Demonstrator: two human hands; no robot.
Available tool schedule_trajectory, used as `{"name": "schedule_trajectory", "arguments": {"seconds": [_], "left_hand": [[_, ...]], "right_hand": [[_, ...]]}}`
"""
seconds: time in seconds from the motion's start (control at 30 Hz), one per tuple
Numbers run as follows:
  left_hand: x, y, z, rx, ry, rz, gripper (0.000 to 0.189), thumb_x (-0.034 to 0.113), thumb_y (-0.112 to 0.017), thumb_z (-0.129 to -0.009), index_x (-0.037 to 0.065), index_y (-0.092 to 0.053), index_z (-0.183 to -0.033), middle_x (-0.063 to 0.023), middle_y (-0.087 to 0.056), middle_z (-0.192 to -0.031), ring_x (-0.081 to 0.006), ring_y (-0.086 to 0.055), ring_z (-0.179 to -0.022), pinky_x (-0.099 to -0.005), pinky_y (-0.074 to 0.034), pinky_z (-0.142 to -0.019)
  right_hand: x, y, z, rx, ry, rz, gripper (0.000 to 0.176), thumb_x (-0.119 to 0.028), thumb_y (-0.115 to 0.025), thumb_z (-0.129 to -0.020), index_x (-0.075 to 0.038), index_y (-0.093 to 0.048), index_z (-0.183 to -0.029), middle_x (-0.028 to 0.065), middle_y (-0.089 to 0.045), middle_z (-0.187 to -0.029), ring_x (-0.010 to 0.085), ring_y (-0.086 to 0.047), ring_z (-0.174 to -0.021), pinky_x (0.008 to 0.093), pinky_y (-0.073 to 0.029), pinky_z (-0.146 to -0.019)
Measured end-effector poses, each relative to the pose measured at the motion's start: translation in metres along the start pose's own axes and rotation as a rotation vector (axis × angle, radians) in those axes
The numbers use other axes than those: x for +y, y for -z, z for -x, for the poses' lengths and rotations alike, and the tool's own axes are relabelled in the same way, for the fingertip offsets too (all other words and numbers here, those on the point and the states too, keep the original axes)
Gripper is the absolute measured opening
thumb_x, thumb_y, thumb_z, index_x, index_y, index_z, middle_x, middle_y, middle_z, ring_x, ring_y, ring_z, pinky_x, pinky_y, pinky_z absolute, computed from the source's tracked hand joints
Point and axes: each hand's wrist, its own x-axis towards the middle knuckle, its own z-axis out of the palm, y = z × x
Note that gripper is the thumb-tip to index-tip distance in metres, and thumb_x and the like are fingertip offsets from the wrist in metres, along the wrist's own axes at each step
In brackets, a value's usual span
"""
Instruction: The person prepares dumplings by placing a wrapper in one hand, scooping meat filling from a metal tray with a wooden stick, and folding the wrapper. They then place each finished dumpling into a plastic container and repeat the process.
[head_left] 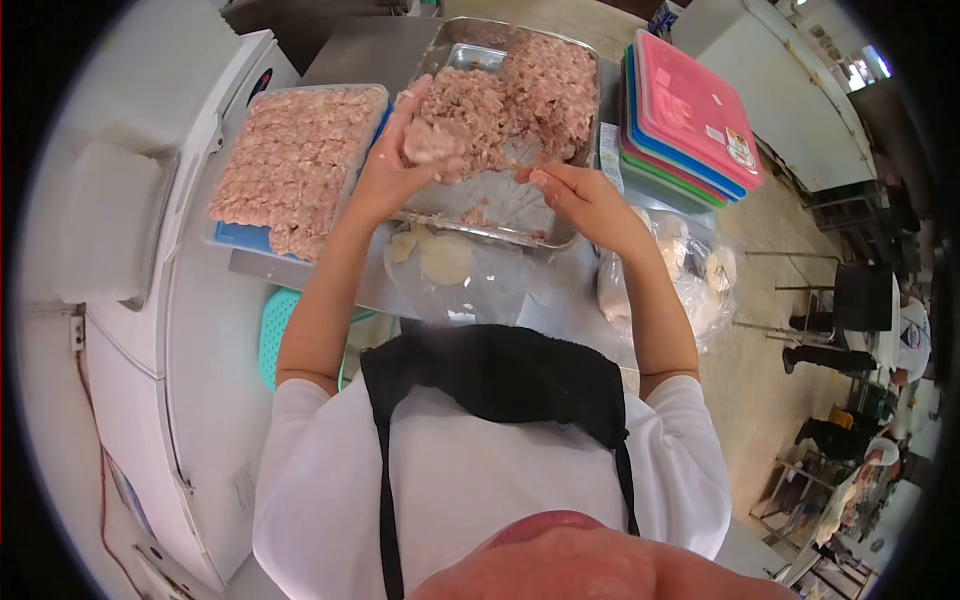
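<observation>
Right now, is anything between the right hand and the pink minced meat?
Nothing visible does. The right hand is over the rectangular steel tray, only bare tray floor separating it from the pink minced meat.

No legible text; pink lid sticker (pixel 741 148), freezer logo (pixel 262 82) too small to read.

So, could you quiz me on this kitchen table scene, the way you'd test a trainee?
1. True or false: the rectangular steel tray holds no pink minced filling.
2. Which hand cups the lump of filling? A: left hand. B: right hand.
3. What colour is the topmost of the stacked plastic lids?

Key: 1 false; 2 A; 3 pink.
</observation>
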Motion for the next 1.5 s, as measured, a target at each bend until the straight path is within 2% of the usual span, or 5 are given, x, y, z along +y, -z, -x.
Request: {"name": "schedule_trajectory", "arguments": {"seconds": [0.37, 0.57, 0.73, 1.1, 1.5], "left_hand": [[0.006, 0.02, -0.011, -0.518, -0.105, -0.677, 0.042, 0.017, -0.079, -0.071, 0.0, -0.062, -0.106, -0.0067, -0.065, -0.095, -0.0163, -0.06, -0.09, -0.032, -0.05, -0.079], [-0.051, 0.043, -0.017, -0.068, 0.581, -0.275, 0.038, 0.022, -0.077, -0.077, 0.004, -0.062, -0.107, -0.0034, -0.064, -0.093, -0.0139, -0.059, -0.087, -0.0281, -0.048, -0.077], [-0.072, 0.054, -0.015, -0.097, 0.41, -0.365, 0.046, 0.019, -0.074, -0.079, 0.006, -0.058, -0.12, -0.0024, -0.064, -0.096, -0.0127, -0.059, -0.086, -0.0263, -0.048, -0.075], [0.023, 0.025, -0.005, -0.341, -0.048, -0.67, 0.047, 0.024, -0.077, -0.075, 0.003, -0.061, -0.113, -0.0139, -0.065, -0.107, -0.0233, -0.06, -0.098, -0.0337, -0.047, -0.087], [0.008, 0.051, 0.001, -0.22, 0.005, -0.656, 0.048, 0.026, -0.078, -0.071, 0.004, -0.062, -0.111, -0.0093, -0.067, -0.101, -0.0245, -0.063, -0.089, -0.0361, -0.048, -0.082]], "right_hand": [[0.063, -0.021, -0.034, -0.136, 0.227, 0.042, 0.031, -0.031, -0.057, -0.093, -0.01, -0.064, -0.114, 0.0172, -0.067, -0.094, 0.0323, -0.064, -0.081, 0.0346, -0.049, -0.075], [0.057, -0.024, -0.05, 0.264, 0.335, 0.544, 0.023, -0.026, -0.058, -0.089, -0.016, -0.065, -0.109, 0.0121, -0.064, -0.084, 0.0309, -0.065, -0.075, 0.0453, -0.05, -0.065], [0.122, -0.044, -0.067, 0.158, 0.167, 0.818, 0.021, -0.025, -0.053, -0.091, -0.016, -0.065, -0.105, 0.0126, -0.063, -0.082, 0.0323, -0.065, -0.075, 0.0472, -0.05, -0.063], [0.018, -0.024, -0.005, 0.022, 0.252, -0.008, 0.029, -0.025, -0.06, -0.092, -0.004, -0.066, -0.11, 0.0133, -0.069, -0.094, 0.0212, -0.064, -0.084, 0.0302, -0.049, -0.077], [0.05, -0.061, -0.017, 0.278, 0.03, 0.803, 0.026, -0.022, -0.061, -0.089, -0.018, -0.065, -0.114, 0.0111, -0.063, -0.086, 0.0338, -0.062, -0.077, 0.0421, -0.049, -0.068]]}}
